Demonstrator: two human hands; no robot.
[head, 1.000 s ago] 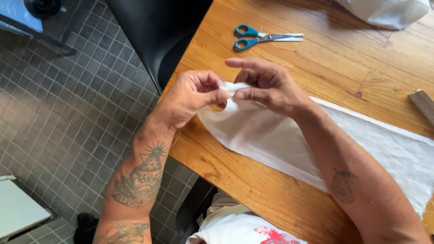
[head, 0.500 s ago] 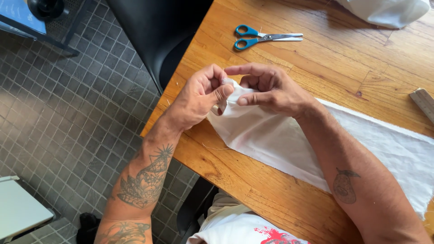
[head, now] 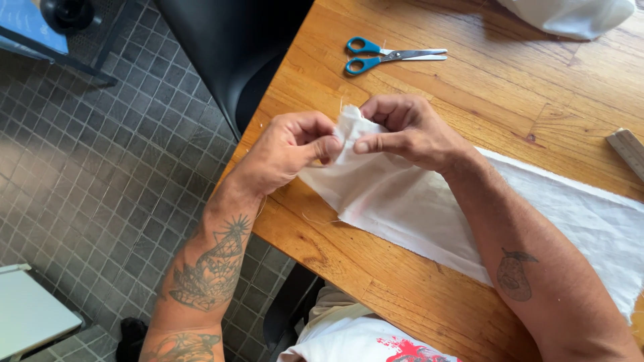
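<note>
A long strip of white cloth (head: pixel 416 208) lies across a wooden table (head: pixel 510 87). Its left end is lifted off the wood and pinched between both hands. My left hand (head: pixel 288 147) grips that end with thumb against fingers. My right hand (head: pixel 409 131) holds the same end from the other side, its index finger stretched along the fold. The two hands nearly touch. Loose threads hang from the cloth's edge near the table's corner.
Blue-handled scissors (head: pixel 386 57) lie shut on the table beyond the hands. A white bundle (head: pixel 570 13) sits at the far right, a wooden ruler's end (head: pixel 627 151) at the right edge. A dark chair (head: pixel 235 60) stands left of the table on a grey tiled floor (head: pixel 87 174).
Both hands have raised the cloth's end a little and shifted their pinch; the fold between the fingers stands up higher than one second ago.
</note>
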